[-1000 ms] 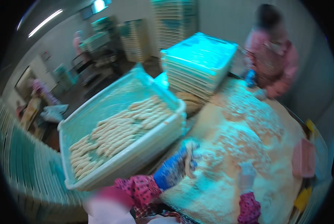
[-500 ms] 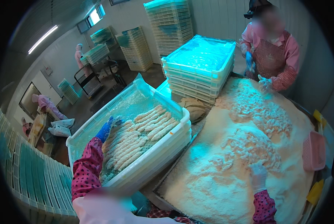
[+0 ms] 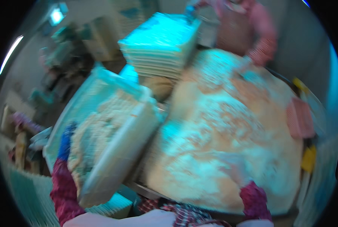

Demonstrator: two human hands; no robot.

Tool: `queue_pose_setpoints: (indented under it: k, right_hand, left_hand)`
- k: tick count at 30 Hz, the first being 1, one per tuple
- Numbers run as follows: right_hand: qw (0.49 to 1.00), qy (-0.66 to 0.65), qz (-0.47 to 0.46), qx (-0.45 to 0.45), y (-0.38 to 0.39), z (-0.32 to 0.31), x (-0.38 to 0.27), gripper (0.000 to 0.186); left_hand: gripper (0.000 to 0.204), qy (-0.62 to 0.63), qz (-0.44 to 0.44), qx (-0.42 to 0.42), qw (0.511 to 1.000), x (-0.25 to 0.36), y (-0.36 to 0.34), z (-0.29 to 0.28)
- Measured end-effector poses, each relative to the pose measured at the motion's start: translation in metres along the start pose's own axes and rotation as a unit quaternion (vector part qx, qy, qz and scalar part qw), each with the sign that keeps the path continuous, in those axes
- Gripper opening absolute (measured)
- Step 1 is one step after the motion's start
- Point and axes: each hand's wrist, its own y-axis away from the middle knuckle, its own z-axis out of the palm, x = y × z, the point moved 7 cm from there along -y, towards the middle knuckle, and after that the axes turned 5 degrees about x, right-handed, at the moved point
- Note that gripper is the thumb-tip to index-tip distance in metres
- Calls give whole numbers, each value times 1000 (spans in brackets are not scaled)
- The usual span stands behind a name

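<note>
The picture is blurred by motion. My left hand (image 3: pixel 65 142), in a blue glove with a red dotted sleeve, grips the left rim of a pale plastic crate (image 3: pixel 118 151). The crate sits tilted and holds several crumb-coated rolls (image 3: pixel 101 126). My right hand (image 3: pixel 233 170), dusted white, lies spread on a wide heap of pale crumbs (image 3: pixel 221 113) that covers the round table to the crate's right. Its red sleeve comes up from the lower edge.
A stack of pale crates (image 3: pixel 161 45) stands behind the crumbs. Another person in pink (image 3: pixel 248 30) works at the far side of the table. A pink scraper (image 3: pixel 299 119) and a yellow object (image 3: pixel 308 159) lie at the right rim. Racks stand at the far left.
My left hand went from the crumbs across to the crate's left rim. The crate now looks tilted and closer. My right hand has stayed on the crumb heap.
</note>
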Motion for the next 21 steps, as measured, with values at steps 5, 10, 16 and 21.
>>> queue_pose_setpoints:
  k: [5,10,16,21]
  right_hand:
    - [995,46,93,12,36,-5,20,66]
    - [988,144,42,39,32,59,-14,51]
    - [960,194,183,91,88,-10,41,39]
    - [968,141,123,169,47,2,-2,37]
  left_hand:
    - [66,-53,158,-334,928,82,126,240]
    - [75,-191,423,-390,795,1,225,448]
    - [51,-208,402,-385,804,6,213,473]
    - [43,-106,230,-408,877,-24,229,521]
